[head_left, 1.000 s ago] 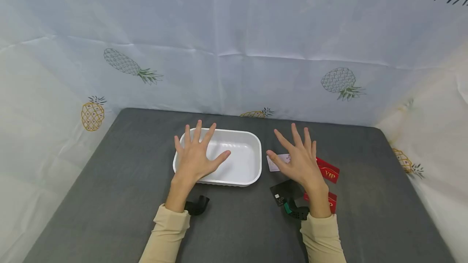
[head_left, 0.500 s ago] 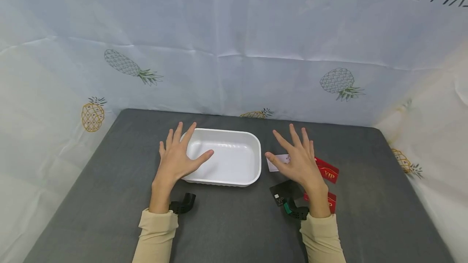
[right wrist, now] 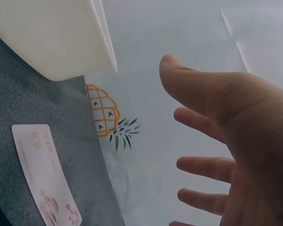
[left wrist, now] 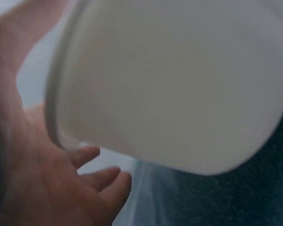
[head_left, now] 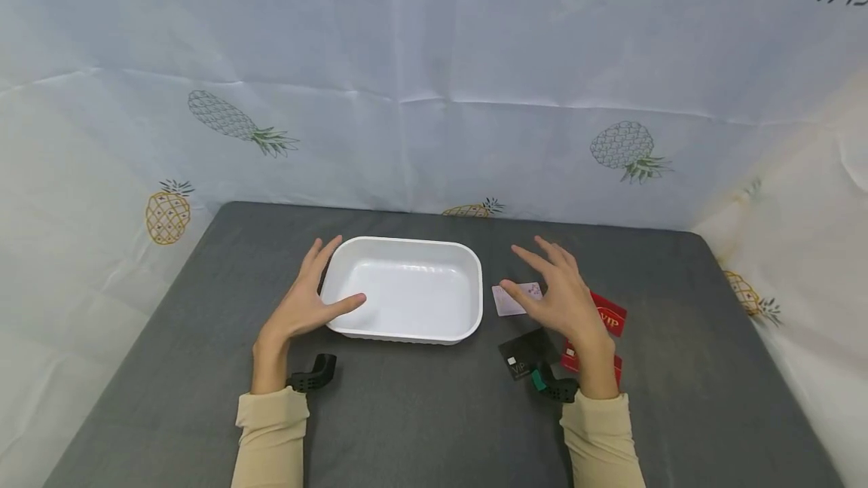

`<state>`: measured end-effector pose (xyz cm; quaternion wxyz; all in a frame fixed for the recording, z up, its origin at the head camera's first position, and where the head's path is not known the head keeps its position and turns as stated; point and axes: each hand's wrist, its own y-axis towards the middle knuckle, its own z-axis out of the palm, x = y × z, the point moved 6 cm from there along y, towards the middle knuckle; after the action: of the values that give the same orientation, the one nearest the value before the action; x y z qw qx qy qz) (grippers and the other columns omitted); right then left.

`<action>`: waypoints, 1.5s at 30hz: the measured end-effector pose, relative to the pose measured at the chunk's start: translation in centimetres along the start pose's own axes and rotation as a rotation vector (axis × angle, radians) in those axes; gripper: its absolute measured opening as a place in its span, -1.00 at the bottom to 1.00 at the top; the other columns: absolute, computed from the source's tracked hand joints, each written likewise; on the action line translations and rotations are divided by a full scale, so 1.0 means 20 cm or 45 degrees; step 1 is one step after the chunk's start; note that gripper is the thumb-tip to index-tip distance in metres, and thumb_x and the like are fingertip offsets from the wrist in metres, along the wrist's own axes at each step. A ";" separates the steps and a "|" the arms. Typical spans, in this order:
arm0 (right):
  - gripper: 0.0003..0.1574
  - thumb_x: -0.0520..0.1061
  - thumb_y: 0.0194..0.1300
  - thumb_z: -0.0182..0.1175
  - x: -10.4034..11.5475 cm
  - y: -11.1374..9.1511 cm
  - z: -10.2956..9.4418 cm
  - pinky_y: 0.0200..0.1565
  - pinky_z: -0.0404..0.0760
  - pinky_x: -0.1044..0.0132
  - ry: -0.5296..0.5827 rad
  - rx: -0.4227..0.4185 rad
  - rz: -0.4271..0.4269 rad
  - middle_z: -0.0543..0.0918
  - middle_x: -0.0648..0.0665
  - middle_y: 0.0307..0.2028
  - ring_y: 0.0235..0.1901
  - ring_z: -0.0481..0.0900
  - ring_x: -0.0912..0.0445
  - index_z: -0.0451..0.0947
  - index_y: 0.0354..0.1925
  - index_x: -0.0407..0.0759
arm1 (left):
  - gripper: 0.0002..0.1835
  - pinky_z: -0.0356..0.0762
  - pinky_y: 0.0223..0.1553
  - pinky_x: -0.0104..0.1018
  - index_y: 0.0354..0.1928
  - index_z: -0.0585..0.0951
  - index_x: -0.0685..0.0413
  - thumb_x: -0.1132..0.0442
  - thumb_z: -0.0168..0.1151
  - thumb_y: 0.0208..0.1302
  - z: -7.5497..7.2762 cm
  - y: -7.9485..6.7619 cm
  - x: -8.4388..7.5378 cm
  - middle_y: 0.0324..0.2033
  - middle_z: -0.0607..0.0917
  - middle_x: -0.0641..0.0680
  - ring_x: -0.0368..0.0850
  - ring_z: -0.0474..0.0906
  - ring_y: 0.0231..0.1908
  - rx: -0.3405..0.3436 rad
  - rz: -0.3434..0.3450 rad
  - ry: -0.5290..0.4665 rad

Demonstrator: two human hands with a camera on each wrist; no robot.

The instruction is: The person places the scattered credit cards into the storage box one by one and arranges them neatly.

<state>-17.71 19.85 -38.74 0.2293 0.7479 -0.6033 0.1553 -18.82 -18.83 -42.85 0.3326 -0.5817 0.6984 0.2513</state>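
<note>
A white rectangular tray (head_left: pixel 407 292) with rounded corners lies on the grey table. My left hand (head_left: pixel 301 306) is at its left end, thumb over the near left rim and fingers spread along the outer side; I cannot tell whether it touches. In the left wrist view the tray's wall (left wrist: pixel 170 84) fills most of the picture beside the palm. My right hand (head_left: pixel 563 300) hovers right of the tray with fingers spread and holds nothing. Near it lie a pink card (right wrist: pixel 45 174), a black VIP card (head_left: pixel 525 354) and red VIP cards (head_left: pixel 610 315), partly hidden by the hand and wrist.
The grey table (head_left: pixel 434 428) ends at a white curtain (head_left: pixel 434 149) printed with pineapples, which hangs behind and at both sides. A black wrist device (head_left: pixel 314 373) sits on the left wrist, and another black device (head_left: pixel 556 384) with a green part on the right.
My left hand has moved left from above the tray to its left end and turned inward. The right hand has tilted slightly, its fingers a little more bent. Tray and cards stay in place.
</note>
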 end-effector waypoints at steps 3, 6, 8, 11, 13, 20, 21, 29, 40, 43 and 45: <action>-0.20 0.19 0.30 0.37 -0.02 0.00 -0.01 0.28 0.22 -0.54 0.029 0.004 0.013 0.26 -0.36 0.52 0.50 0.10 -0.41 0.47 0.41 -0.03 | 0.15 0.02 0.35 0.55 0.64 -0.05 -0.36 -0.07 0.49 0.13 0.02 0.00 0.03 0.64 -0.20 0.23 0.37 -0.21 0.61 0.045 0.041 -0.060; -0.23 0.13 0.32 0.37 -0.05 -0.01 -0.02 0.28 0.25 -0.52 0.072 0.014 0.015 0.29 -0.37 0.49 0.48 0.15 -0.43 0.48 0.40 -0.08 | 0.16 -0.02 0.38 0.52 0.64 -0.02 -0.31 -0.01 0.51 0.11 0.04 0.01 0.05 0.64 -0.18 0.22 0.32 -0.22 0.62 0.089 0.083 -0.121; -0.25 0.08 0.33 0.37 -0.07 -0.01 -0.03 0.29 0.27 -0.49 0.114 0.011 -0.001 0.32 -0.39 0.47 0.46 0.19 -0.42 0.47 0.40 -0.12 | 0.15 -0.02 0.39 0.50 0.63 0.01 -0.31 0.01 0.53 0.10 0.05 0.01 0.06 0.64 -0.13 0.19 0.29 -0.20 0.62 0.111 0.102 -0.139; -0.28 -0.02 0.33 0.38 -0.11 -0.01 -0.05 0.28 0.30 -0.45 0.212 -0.012 -0.048 0.38 -0.40 0.43 0.43 0.27 -0.37 0.48 0.38 -0.16 | 0.12 0.00 0.42 0.44 0.62 0.07 -0.27 0.01 0.55 0.09 0.07 0.02 0.06 0.63 -0.01 0.14 0.24 -0.10 0.61 0.130 0.118 -0.159; -0.30 -0.07 0.32 0.39 -0.14 -0.02 -0.06 0.24 0.37 -0.42 0.268 -0.038 -0.079 0.43 -0.38 0.39 0.40 0.34 -0.33 0.49 0.37 -0.17 | 0.11 0.03 0.43 0.39 0.61 0.11 -0.23 0.01 0.56 0.08 0.08 0.02 0.06 0.61 0.08 0.12 0.22 -0.03 0.59 0.129 0.131 -0.158; -0.30 -0.16 0.34 0.35 -0.24 -0.04 -0.08 0.14 0.51 -0.32 0.434 -0.030 -0.038 0.51 -0.33 0.33 0.22 0.50 -0.29 0.45 0.41 -0.13 | 0.11 0.08 0.42 0.35 0.61 0.13 -0.22 0.07 0.57 0.06 0.07 0.02 0.09 0.59 0.16 0.13 0.22 0.07 0.55 0.124 0.141 -0.186; -0.29 -0.16 0.36 0.34 -0.26 -0.04 -0.07 0.15 0.52 -0.28 0.459 -0.013 -0.016 0.51 -0.33 0.32 0.20 0.51 -0.27 0.43 0.42 -0.11 | 0.11 0.08 0.41 0.35 0.61 0.13 -0.23 0.09 0.57 0.05 0.07 0.02 0.10 0.59 0.16 0.14 0.23 0.09 0.54 0.123 0.141 -0.195; -0.27 -0.23 0.33 0.36 -0.37 -0.04 -0.01 -0.12 0.63 0.41 0.679 0.090 0.057 0.54 -0.32 0.05 -0.12 0.59 0.27 0.40 0.41 -0.31 | 0.12 0.05 0.39 0.37 0.60 0.14 -0.26 0.17 0.57 0.02 0.08 0.02 0.13 0.59 0.15 0.17 0.24 0.09 0.52 0.112 0.184 -0.271; -0.18 -0.33 0.19 0.44 -0.44 -0.03 0.15 -0.25 0.59 0.50 0.842 0.315 0.058 0.48 -0.33 -0.16 -0.36 0.51 0.24 0.39 0.37 -0.43 | 0.11 -0.02 0.40 0.40 0.61 0.13 -0.27 0.20 0.55 0.03 0.09 0.03 0.16 0.61 0.10 0.15 0.24 -0.01 0.56 0.104 0.196 -0.334; -0.21 -0.32 0.16 0.47 -0.44 -0.02 0.15 -0.37 0.51 0.48 0.758 0.322 0.076 0.47 -0.30 -0.24 -0.46 0.44 0.24 0.44 0.32 -0.46 | 0.11 -0.03 0.40 0.40 0.61 0.14 -0.28 0.21 0.54 0.03 0.09 0.03 0.16 0.61 0.10 0.14 0.24 -0.01 0.56 0.104 0.188 -0.347; -0.22 -0.31 0.14 0.49 -0.45 -0.02 0.15 -0.42 0.45 0.46 0.710 0.323 0.098 0.48 -0.28 -0.29 -0.50 0.39 0.25 0.46 0.30 -0.46 | 0.11 -0.02 0.40 0.41 0.61 0.14 -0.28 0.21 0.54 0.04 0.09 0.03 0.16 0.61 0.09 0.15 0.24 -0.01 0.56 0.105 0.183 -0.352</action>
<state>-19.38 25.83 -45.83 0.2846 0.6758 -0.5207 0.4372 -19.42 -19.38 -46.47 0.4304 -0.4757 0.6956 0.3233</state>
